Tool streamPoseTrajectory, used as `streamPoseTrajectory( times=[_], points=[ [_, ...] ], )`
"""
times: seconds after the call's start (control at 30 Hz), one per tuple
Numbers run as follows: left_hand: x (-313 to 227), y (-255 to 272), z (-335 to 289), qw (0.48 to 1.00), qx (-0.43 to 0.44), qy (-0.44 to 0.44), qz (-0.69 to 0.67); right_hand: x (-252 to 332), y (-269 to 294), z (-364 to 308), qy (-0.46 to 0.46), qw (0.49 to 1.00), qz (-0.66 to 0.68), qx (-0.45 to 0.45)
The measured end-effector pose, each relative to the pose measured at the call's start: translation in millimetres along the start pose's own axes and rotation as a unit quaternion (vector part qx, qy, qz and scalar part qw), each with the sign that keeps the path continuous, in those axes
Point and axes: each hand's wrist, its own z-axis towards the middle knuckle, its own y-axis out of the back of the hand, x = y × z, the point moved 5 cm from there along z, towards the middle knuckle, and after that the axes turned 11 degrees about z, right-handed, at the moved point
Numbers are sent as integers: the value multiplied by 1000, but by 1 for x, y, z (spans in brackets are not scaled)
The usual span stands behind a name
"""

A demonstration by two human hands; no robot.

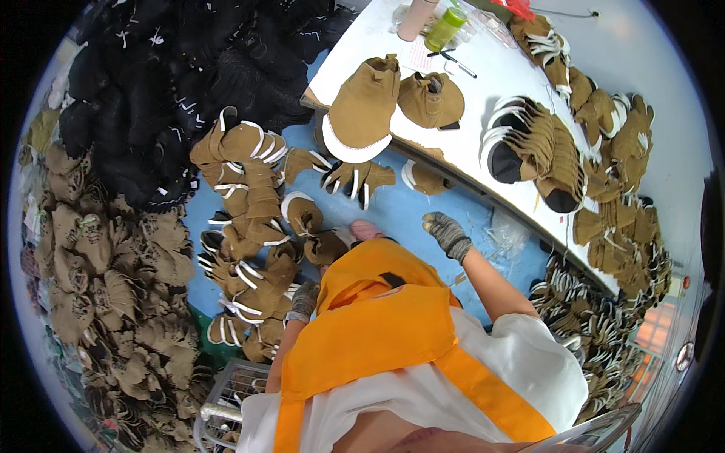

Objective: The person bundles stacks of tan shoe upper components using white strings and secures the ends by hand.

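Observation:
I look down over my orange apron (377, 325) at a blue floor (393, 208) strewn with tan shoe uppers with white trim (253, 162). My left hand (303, 300), in a grey glove, is low beside the pile of uppers at my left; whether it grips one I cannot tell. My right hand (447, 232), also grey-gloved, hovers over the floor with fingers spread and nothing in it, a little below one loose upper (427, 177).
A white table (649, 60) at the upper right carries two tan shoe uppers (366, 106), stacks of tan pieces (540, 151), pens and a green bottle (445, 29). Black uppers (166, 83) heap at the upper left, brown printed pieces (98, 287) at the left. A wire basket (226, 392) stands below.

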Motion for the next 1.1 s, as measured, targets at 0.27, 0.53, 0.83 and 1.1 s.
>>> streamPoseTrajectory(
  times=[0.27,0.53,0.83,1.1],
  points=[
    [-82,128,-18,984,-89,41,-151,121,77,18,206,912,-303,-183],
    [-402,326,61,888,-411,-200,-53,252,110,134,357,847,-349,-183],
    [-444,368,249,960,-264,-79,-57,227,148,214,314,943,-61,-90],
    [-455,344,237,921,-270,-116,-258,245,275,93,442,869,47,-220]
  ],
)
